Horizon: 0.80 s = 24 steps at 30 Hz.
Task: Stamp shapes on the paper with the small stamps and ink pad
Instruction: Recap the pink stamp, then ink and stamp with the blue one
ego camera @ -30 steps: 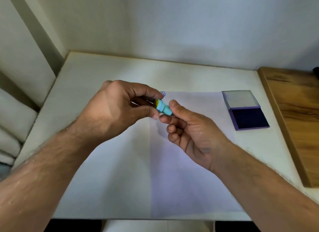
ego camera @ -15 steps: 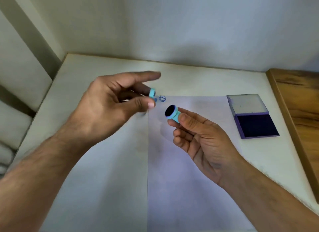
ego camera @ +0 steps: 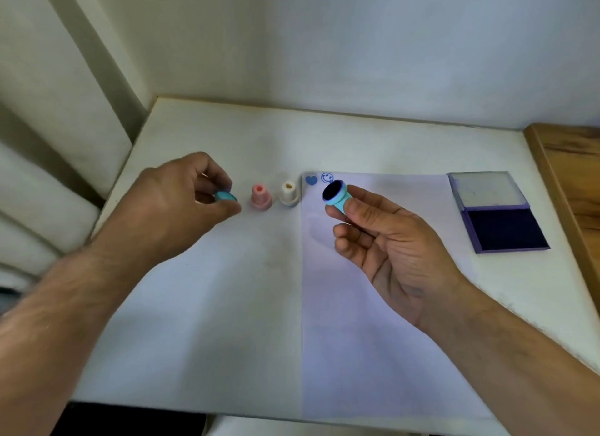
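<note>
My right hand [ego camera: 386, 250] holds a small teal stamp [ego camera: 337, 198] over the paper [ego camera: 373, 305], its dark inked face turned up and toward me. My left hand [ego camera: 175, 208] pinches the stamp's teal cap [ego camera: 225, 196] low over the table, left of a pink stamp [ego camera: 260, 198] and a white stamp [ego camera: 289, 193] that stand upright beside the paper's left edge. A blue heart print [ego camera: 311, 179] and a smiley print [ego camera: 327, 177] mark the paper's top left corner. The ink pad [ego camera: 506, 229] lies open to the right of the paper.
The white table [ego camera: 201, 305] ends at a wall behind and a gap on the left. A wooden surface [ego camera: 571, 188] adjoins its right edge. The ink pad's lid [ego camera: 487, 188] lies flat behind the pad.
My hands pulled the cap off the teal stamp and parted. The left hand carried the cap leftward and down toward the table, uncovering the pink and white stamps. The right hand turned the stamp face up.
</note>
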### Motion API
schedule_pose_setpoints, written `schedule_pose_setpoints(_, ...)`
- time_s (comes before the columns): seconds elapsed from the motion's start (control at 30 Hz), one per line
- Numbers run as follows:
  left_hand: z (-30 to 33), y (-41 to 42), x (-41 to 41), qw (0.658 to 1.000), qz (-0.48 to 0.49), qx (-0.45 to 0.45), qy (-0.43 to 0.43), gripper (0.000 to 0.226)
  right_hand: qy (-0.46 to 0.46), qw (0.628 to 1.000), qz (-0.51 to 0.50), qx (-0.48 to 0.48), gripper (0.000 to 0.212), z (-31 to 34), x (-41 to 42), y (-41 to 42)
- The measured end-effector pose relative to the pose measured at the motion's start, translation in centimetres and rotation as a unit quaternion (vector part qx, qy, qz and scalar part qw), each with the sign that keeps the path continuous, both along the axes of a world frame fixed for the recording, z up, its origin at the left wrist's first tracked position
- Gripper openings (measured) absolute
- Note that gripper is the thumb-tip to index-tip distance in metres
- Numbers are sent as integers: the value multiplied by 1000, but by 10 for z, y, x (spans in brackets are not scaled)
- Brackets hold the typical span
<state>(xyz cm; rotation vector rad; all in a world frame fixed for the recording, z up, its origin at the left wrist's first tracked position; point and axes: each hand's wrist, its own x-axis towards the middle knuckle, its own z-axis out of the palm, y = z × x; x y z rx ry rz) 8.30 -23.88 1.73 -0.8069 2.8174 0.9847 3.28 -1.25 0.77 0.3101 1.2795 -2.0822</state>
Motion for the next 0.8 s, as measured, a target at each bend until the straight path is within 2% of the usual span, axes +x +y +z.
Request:
schedule_pose_setpoints(0.1, -3, -1, 1, 996, -40, -32, -73, 48, -2, 1000, 13, 5, 26, -1, 1, -5)
schedule_pose_setpoints(0.2, -3, -1, 0, 997, -29, -39, -63, 44, -5, 1000, 21, 7, 33, -1, 2, -8)
schedule_pose_setpoints(0.4, -7, 6, 2, 993, -30, -98, -50, 40, 3, 999, 38, 14, 34, -2, 4, -7)
schedule_pose_setpoints(0.8, -12, 12, 7, 976, -64, -198, -69, 44, 17, 998, 54, 31, 36, -2, 2, -5)
